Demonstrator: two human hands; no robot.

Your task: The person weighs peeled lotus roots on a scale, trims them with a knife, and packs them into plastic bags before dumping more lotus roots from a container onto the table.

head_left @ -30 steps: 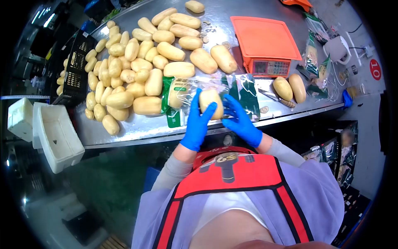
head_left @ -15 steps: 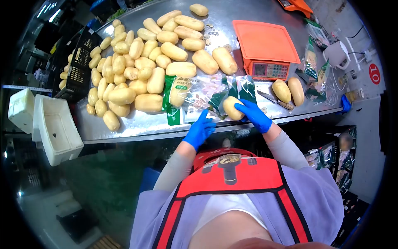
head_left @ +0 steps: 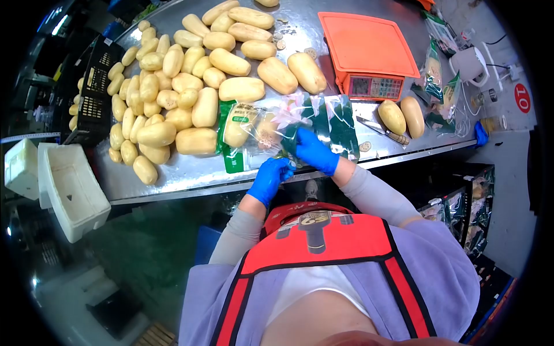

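A clear plastic bag (head_left: 291, 115) with green panels and a printed pink flower lies along the table's near edge. Two pale lotus root pieces show inside it, one (head_left: 238, 131) at the green left end and one (head_left: 267, 131) further right. My left hand (head_left: 270, 177), in a blue glove, has its fingers closed at the bag's near edge. My right hand (head_left: 316, 152), also gloved in blue, is curled against the bag's dark green part; its fingertips are partly hidden. More dark green bag material (head_left: 341, 124) lies to the right.
A large pile of lotus roots (head_left: 173, 98) covers the left of the metal table (head_left: 202, 173). An orange scale (head_left: 369, 46) stands beyond the bag. On the right are a knife (head_left: 384, 131) and two lotus roots (head_left: 401, 117). White foam boxes (head_left: 78, 190) stand left.
The lotus root piece from my right hand is now inside the bag. My right hand has moved left onto the bag, and my left hand has closed at its near edge.
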